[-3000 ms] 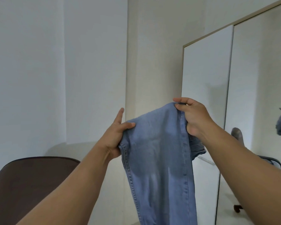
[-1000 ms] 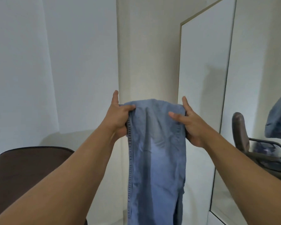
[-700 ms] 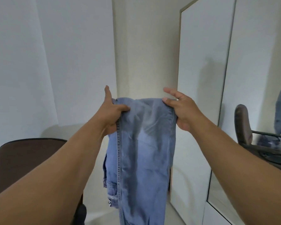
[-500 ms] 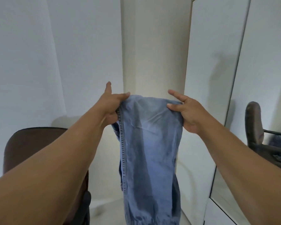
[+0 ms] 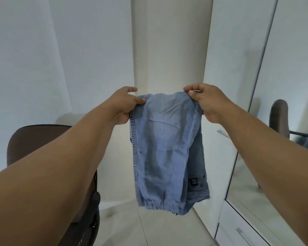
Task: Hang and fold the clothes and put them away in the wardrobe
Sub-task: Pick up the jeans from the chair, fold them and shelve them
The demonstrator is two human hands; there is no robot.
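Observation:
A pair of light blue jeans (image 5: 162,150) hangs folded in half in front of me, the fold at the top and the hems and waistband at the bottom. My left hand (image 5: 124,105) pinches the top left corner of the fold. My right hand (image 5: 204,100) grips the top right corner. The jeans hang free above the tiled floor. The wardrobe (image 5: 226,68) stands at the right with its white door shut and a mirrored door beside it.
A brown office chair (image 5: 34,139) stands at the lower left, under my left arm. The mirror (image 5: 283,103) on the right reflects a chair. A white drawer front with a handle (image 5: 242,235) sits at the lower right. A pale pillar rises behind the jeans.
The jeans now hang as a shorter doubled length, with hems and waistband visible at the bottom. Both hands have closed tighter on the fold's corners. My view has tilted downward.

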